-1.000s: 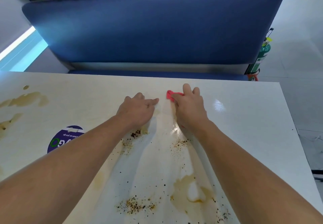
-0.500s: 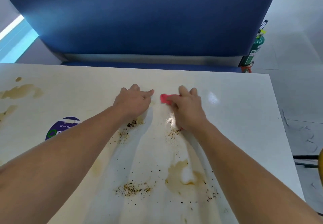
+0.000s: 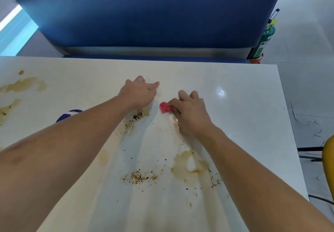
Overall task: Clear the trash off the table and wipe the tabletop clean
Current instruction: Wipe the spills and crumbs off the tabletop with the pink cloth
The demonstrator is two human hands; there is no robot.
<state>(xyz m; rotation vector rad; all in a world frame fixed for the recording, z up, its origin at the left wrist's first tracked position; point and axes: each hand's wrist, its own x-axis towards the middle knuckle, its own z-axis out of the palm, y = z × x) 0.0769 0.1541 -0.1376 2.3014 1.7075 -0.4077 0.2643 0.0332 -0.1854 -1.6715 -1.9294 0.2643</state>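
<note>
**red cloth down on a dirty table**

the right hand (image 3: 191, 114) lies low on the white table (image 3: 244, 96), just right of its middle, with a small red cloth (image 3: 164, 107) pressed under it. only a crumpled corner of the cloth shows, poking out on the thumb side. the thumb and fingers (image 3: 183, 94) are closed over the rest, so most of it is hidden.

the left hand (image 3: 139, 94) rests on the table just beside it and a little farther from the camera, the two hands near but not touching. its fingers are bent under the palm and the forefinger (image 3: 155, 84) is stretched out to the right. whether anything sits under that palm i cannot tell.

dark crumbs (image 3: 139, 177) are scattered between the forearms, with a second patch by the left wrist. a brown spill (image 3: 188, 164) has pooled beside the right forearm, and more brown stains (image 3: 25, 85) mark the left side of the table. a purple sticker (image 3: 69, 114) peeks out from behind the left forearm.

a blue bench (image 3: 144, 14) runs along the far edge of the table, with a green fire extinguisher (image 3: 264, 40) standing at its right end.
</note>
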